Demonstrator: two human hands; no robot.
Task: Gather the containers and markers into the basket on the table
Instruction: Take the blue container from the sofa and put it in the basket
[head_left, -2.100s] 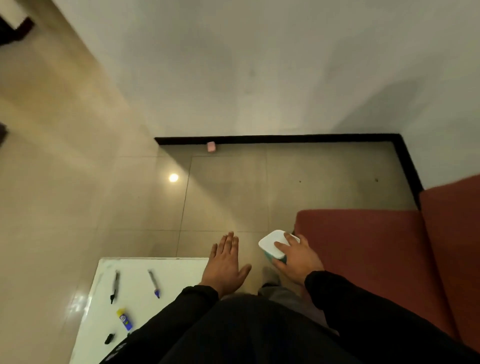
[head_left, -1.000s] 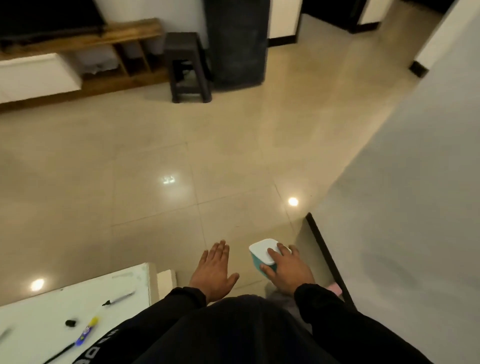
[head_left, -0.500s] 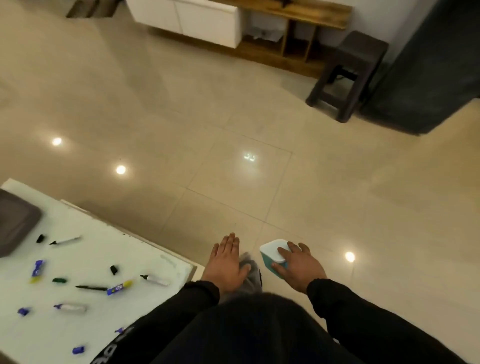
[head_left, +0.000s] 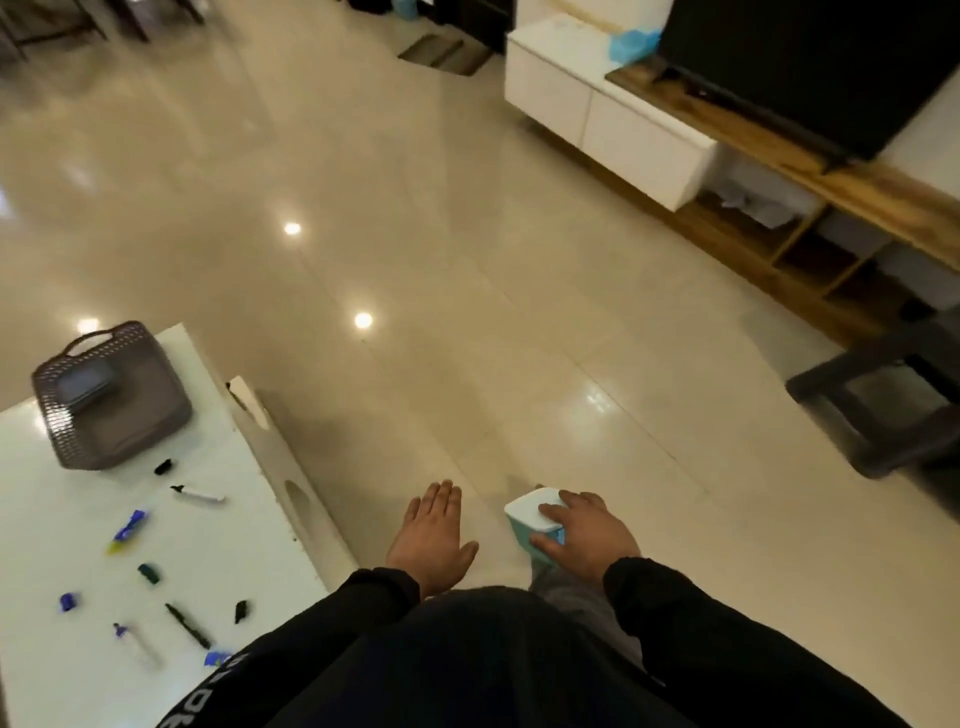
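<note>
My right hand (head_left: 587, 535) grips a small teal container with a white lid (head_left: 532, 519), held in front of me above the floor. My left hand (head_left: 431, 540) is flat and holds nothing, just right of the white table (head_left: 249, 519). At the table's far left corner stands a grey woven basket (head_left: 130, 431) with a dark container (head_left: 85, 387) inside it. Several markers and loose caps lie scattered on the tabletop, among them a white marker (head_left: 197, 496), a blue and yellow one (head_left: 127, 530) and a black one (head_left: 187, 623).
Glossy beige floor tiles stretch ahead. A low wooden TV unit with white drawers (head_left: 613, 124) and a dark screen (head_left: 810, 67) runs along the right. A dark stool (head_left: 883, 400) stands on the floor at the right.
My view has swung from the wall and red sofa round to the room, and the table with the basket has come into sight at the left. My right hand keeps hold of the container.
</note>
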